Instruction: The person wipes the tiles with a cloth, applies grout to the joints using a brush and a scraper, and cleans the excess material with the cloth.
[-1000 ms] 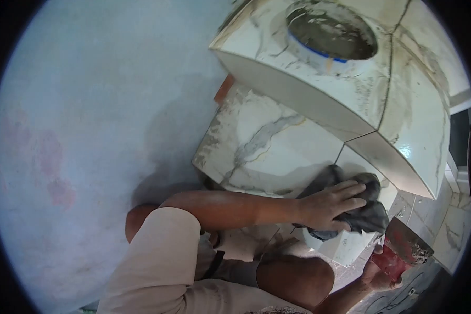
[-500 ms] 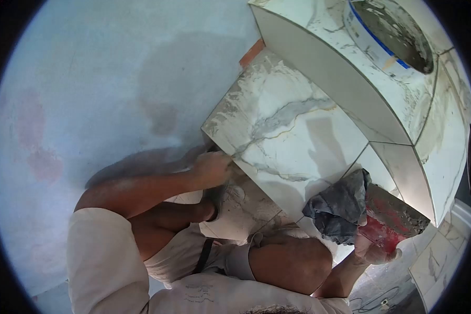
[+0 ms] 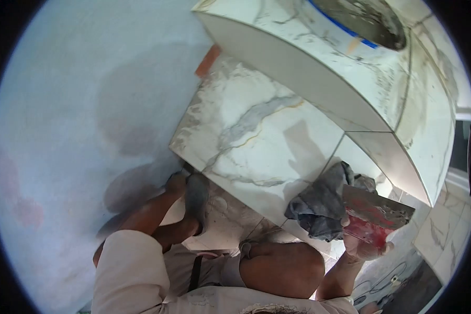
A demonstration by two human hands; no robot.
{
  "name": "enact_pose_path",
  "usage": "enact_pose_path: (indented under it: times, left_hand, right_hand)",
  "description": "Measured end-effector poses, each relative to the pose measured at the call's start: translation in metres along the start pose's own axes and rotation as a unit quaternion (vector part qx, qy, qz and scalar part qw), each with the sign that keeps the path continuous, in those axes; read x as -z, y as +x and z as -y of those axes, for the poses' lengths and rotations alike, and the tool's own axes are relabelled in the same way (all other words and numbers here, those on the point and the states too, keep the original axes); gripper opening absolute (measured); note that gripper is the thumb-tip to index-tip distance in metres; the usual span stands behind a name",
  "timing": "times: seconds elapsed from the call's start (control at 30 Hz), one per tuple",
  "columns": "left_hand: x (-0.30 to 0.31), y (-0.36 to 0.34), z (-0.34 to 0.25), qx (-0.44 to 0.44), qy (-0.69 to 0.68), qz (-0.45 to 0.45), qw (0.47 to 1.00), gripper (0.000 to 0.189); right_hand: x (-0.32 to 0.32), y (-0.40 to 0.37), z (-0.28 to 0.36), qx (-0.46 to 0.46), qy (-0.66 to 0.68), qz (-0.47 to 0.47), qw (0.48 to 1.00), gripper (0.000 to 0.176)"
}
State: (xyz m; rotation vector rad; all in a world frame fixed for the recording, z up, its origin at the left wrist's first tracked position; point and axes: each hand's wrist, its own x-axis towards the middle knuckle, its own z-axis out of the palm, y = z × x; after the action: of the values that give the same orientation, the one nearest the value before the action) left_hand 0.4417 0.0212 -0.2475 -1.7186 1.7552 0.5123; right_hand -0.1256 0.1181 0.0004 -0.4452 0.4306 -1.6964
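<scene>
Marbled step (image 3: 267, 131) lies between the person's hands. Right hand (image 3: 363, 250) grips red float (image 3: 369, 230); cloth (image 3: 319, 209) just beside it, well apart from left hand (image 3: 176, 183), whose openness and hold can't be told.

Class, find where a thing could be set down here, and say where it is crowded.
The lower marble step is bare between its front edge and the curved riser, from the mortar smears to the grey cloth. Crowded: the cloth's end, beside the right hand and its red tool.
</scene>
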Motion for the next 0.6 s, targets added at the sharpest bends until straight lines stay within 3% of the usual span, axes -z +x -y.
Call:
enact_pose_path:
  times: [0.1, 0.17, 0.23, 0.27, 0.3, 0.33, 0.37, 0.4, 0.43, 0.47, 0.57, 0.6]
  left_hand:
    - [-0.004, -0.012, 0.004, -0.021, 0.005, -0.005, 1.000, 0.024]
    - [-0.002, -0.016, -0.003, 0.015, -0.050, -0.039, 0.998, 0.025]
    - [-0.007, -0.011, 0.006, -0.038, 0.031, 0.013, 0.999, 0.025]
    - [0.008, -0.024, -0.003, -0.016, -0.005, -0.017, 1.000, 0.026]
    - [0.027, -0.041, -0.014, 0.006, -0.044, -0.046, 0.998, 0.028]
    - [0.020, -0.048, -0.010, -0.055, 0.003, -0.087, 0.995, 0.027]
    - [0.019, -0.048, 0.005, -0.109, 0.049, -0.132, 0.984, 0.028]
    - [0.019, -0.035, 0.023, -0.110, 0.046, -0.144, 0.982, 0.028]
    - [0.017, -0.020, 0.045, -0.194, 0.161, 0.041, 0.967, 0.027]
    - [0.018, -0.011, 0.054, -0.266, 0.267, 0.224, 0.899, 0.027]
    - [0.166, -0.086, -0.039, -0.179, 0.163, 0.156, 0.958, 0.027]
    - [0.209, -0.101, -0.066, -0.174, 0.160, 0.149, 0.960, 0.027]
  right_hand:
    - [0.004, -0.003, -0.001, -0.002, 0.004, 0.015, 1.000, 0.082]
    - [0.006, -0.006, -0.004, 0.010, 0.012, 0.006, 1.000, 0.082]
    - [0.006, -0.010, -0.001, 0.024, 0.035, -0.018, 0.999, 0.082]
    - [0.005, -0.011, 0.002, 0.020, 0.067, -0.035, 0.997, 0.081]
    - [0.001, -0.006, 0.008, 0.038, 0.033, -0.019, 0.999, 0.069]
    - [-0.001, -0.008, 0.019, 0.049, 0.024, -0.019, 0.998, 0.069]
    - [-0.004, -0.006, 0.029, 0.082, 0.022, -0.079, 0.993, 0.069]
    - [-0.010, 0.000, 0.039, 0.112, 0.024, -0.134, 0.984, 0.069]
    - [-0.025, 0.016, 0.055, 0.121, 0.023, -0.146, 0.982, 0.070]
    - [-0.041, 0.036, 0.071, 0.101, 0.028, -0.103, 0.989, 0.070]
    - [-0.079, 0.108, 0.110, 0.044, -0.027, 0.006, 0.999, 0.068]
    - [-0.087, 0.133, 0.114, 0.059, -0.030, -0.096, 0.993, 0.068]
